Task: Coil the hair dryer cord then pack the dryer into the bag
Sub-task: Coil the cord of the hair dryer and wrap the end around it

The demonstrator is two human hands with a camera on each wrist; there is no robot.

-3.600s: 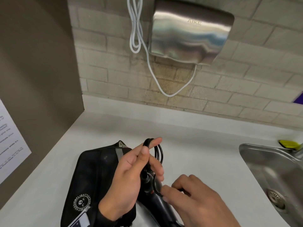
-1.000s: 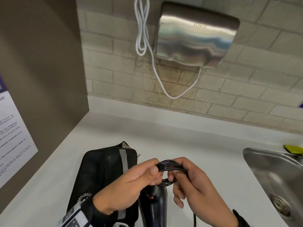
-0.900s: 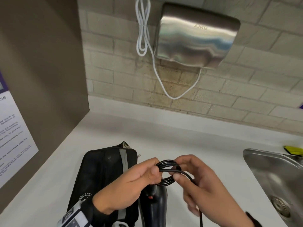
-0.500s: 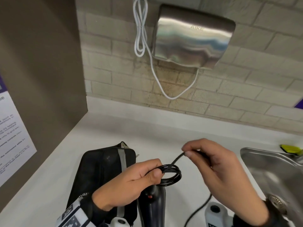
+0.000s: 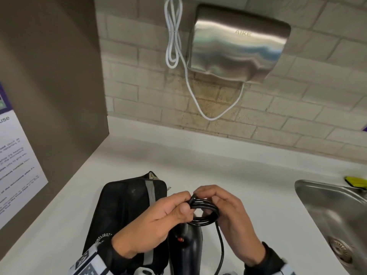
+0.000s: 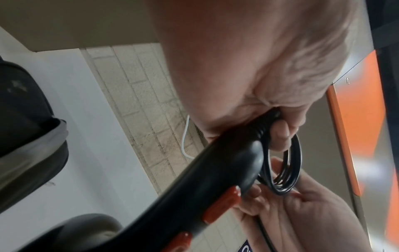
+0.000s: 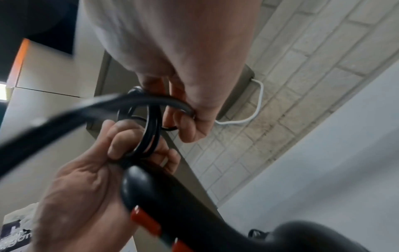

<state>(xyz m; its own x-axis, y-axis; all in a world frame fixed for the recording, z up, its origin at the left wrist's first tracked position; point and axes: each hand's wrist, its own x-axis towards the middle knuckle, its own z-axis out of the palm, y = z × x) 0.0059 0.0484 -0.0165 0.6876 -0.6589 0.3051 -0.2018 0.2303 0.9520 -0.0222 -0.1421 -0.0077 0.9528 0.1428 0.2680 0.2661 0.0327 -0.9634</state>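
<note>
A black hair dryer (image 5: 187,249) with red switches hangs handle-up between my hands above the white counter (image 5: 248,181). Its black cord (image 5: 204,212) is wound into several small loops at the handle's end. My left hand (image 5: 158,221) pinches the loops between thumb and fingers, also seen in the left wrist view where the cord (image 6: 285,163) meets the dryer (image 6: 194,187). My right hand (image 5: 228,213) curls its fingers round the far side of the coil; a loose strand (image 5: 220,249) trails down from it. The black bag (image 5: 127,211) lies flat on the counter under my left wrist.
A steel sink (image 5: 335,217) is set into the counter at the right, with a yellow-green object (image 5: 356,181) behind it. A wall hand dryer (image 5: 238,42) with a white cable (image 5: 174,42) hangs on the brick wall. A brown side panel (image 5: 49,96) with a notice stands at the left.
My right hand, which had drawn a strand of cord up and to the right, has come back to the coil and laid another loop on it. The left hand kept its hold.
</note>
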